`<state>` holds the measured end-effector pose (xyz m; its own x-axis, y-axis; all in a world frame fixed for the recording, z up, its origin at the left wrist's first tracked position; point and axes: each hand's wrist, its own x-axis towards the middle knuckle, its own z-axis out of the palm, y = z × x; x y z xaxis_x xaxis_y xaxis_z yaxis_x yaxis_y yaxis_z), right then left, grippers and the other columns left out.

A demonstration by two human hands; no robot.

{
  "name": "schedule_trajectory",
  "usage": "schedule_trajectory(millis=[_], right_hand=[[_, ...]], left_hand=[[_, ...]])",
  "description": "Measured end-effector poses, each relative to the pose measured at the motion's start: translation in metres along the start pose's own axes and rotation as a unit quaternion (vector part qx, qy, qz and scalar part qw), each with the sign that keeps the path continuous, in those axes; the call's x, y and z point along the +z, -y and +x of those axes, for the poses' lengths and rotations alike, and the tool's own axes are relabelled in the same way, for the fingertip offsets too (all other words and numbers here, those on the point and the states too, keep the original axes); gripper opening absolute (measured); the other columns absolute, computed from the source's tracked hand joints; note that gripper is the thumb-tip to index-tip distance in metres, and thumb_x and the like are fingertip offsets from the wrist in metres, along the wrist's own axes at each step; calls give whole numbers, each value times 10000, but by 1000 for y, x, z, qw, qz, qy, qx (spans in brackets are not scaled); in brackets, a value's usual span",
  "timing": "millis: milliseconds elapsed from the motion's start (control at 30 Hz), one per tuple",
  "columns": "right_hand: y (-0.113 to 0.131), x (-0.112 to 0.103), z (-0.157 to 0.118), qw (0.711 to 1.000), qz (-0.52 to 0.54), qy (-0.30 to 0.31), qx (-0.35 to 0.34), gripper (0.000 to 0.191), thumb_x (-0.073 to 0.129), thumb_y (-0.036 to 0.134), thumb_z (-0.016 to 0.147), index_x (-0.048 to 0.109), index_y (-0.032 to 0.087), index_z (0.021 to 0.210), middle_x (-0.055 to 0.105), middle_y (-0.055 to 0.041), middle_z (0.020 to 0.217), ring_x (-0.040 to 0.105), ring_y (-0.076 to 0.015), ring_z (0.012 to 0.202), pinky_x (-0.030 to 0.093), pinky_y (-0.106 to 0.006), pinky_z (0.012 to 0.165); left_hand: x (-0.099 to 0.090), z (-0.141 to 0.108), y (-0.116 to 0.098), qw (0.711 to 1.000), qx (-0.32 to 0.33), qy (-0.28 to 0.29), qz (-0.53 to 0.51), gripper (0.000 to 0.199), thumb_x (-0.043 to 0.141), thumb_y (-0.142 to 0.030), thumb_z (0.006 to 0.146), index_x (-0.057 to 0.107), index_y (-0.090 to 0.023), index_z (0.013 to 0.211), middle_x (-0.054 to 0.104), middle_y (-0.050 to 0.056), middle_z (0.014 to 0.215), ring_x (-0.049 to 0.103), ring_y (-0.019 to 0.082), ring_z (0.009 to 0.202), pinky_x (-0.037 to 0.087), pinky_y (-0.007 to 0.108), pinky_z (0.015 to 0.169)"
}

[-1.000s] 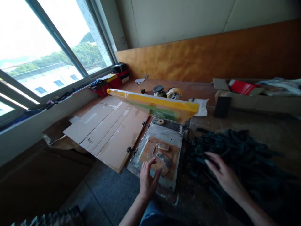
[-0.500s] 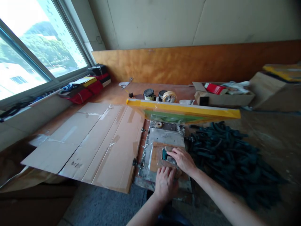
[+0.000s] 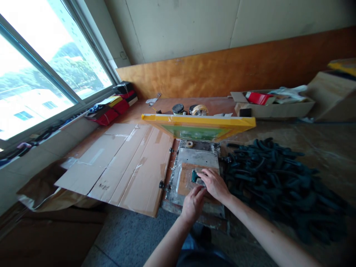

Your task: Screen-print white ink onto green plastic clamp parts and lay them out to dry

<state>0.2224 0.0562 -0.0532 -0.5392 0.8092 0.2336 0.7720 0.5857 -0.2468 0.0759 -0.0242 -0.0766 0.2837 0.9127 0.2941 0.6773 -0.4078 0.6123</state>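
Note:
A small dark green piece (image 3: 194,176) lies on the brown board (image 3: 185,180) fixed to the grey metal base plate (image 3: 198,157). My right hand (image 3: 214,185) reaches in from the right with bent fingers, its fingertips at the green piece's right side. Just below, my left hand (image 3: 193,204) is closed, thumb and fingers pinched together close to the right hand's fingers. Whatever lies between those fingertips is hidden. Behind the plate, a yellow-edged screen frame (image 3: 198,119) with green mesh stands tilted up.
Many dark green curved pieces (image 3: 267,178) are heaped at the right. Flattened cardboard (image 3: 122,167) covers the left side. A tape roll (image 3: 190,144) sits under the frame. Beyond it are a lidded jar (image 3: 178,109) and an open carton (image 3: 283,109).
My left hand has turned from lying knuckles-up on the board to a pinch nearer my right hand. The right hand stays by the green piece. The camera view has tilted and shifted.

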Motion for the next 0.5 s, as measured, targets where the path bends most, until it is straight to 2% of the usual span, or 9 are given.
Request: schedule_trajectory(millis=[133, 233, 367, 433, 500], right_hand=[[8, 5, 3, 999, 5, -14, -34, 349, 468, 178, 908, 626, 205, 1217, 565, -94, 1278, 468, -257, 1196, 396, -408, 1014], [12, 12, 3, 997, 14, 3, -76, 382, 572, 295, 881, 590, 255, 1261, 501, -65, 1379, 354, -278, 1322, 280, -498, 1092], [15, 24, 3, 997, 24, 24, -74, 364, 594, 319, 868, 606, 272, 1228, 503, -35, 1382, 327, -270, 1349, 200, -540, 1117], [17, 27, 4, 998, 23, 24, -53, 336, 587, 321, 876, 621, 266, 1206, 507, -28, 1377, 334, -280, 1344, 204, -548, 1113], [21, 26, 5, 999, 23, 27, -39, 341, 593, 346, 877, 622, 259, 1205, 510, -31, 1374, 340, -293, 1339, 219, -560, 1103]], left_hand=[[-12, -11, 6, 999, -20, -45, -5, 386, 495, -95, 842, 587, -219, 1196, 628, 70, 1187, 597, 167, 1092, 508, 309, 953], [-42, -11, 20, 989, -75, -128, -17, 262, 504, -160, 877, 636, -215, 1095, 652, 75, 1126, 619, 169, 1046, 512, 322, 932], [-105, 15, 39, 954, -156, -226, -117, 227, 533, -303, 885, 658, -182, 1031, 655, 92, 1067, 638, 173, 959, 540, 313, 821], [-143, 38, 41, 928, -186, -261, -191, 311, 560, -393, 865, 651, -162, 1053, 653, 86, 1015, 637, 156, 886, 538, 284, 761], [-180, 66, 37, 899, -184, -293, -268, 439, 553, -470, 858, 602, -161, 1166, 638, 54, 923, 619, 123, 785, 525, 260, 714]])
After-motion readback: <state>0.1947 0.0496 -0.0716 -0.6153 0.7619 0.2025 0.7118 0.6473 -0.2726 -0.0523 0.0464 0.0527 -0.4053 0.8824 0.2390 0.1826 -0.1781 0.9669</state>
